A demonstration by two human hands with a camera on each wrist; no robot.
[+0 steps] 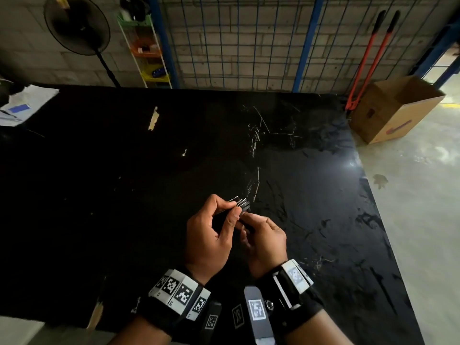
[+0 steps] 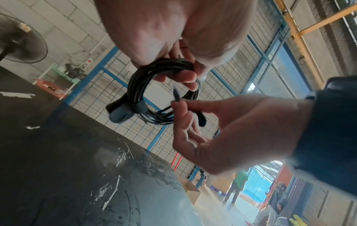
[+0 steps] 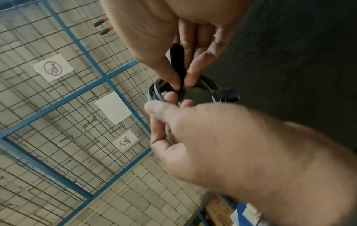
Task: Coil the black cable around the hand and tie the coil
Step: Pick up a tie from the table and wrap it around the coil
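Table: we see a black, scratched top, shiny toward its right edge, with pale chips in it.
Room: behind the table we see a block wall, a blue-framed wire mesh, a fan, a shelf rack and red bolt cutters; to the table's right a carton stands on the concrete floor.
Coil: we hold the black cable, wound in a small ring, in the air above the table's near middle.
Left hand: our left hand is raised, knuckles up, fingers curled round the top of the coil.
Right hand: our right hand meets the left at the coil, thumb and forefinger pinching a black strap; its other fingers are loosely bent.
Strap: we cannot tell whether it is fastened.
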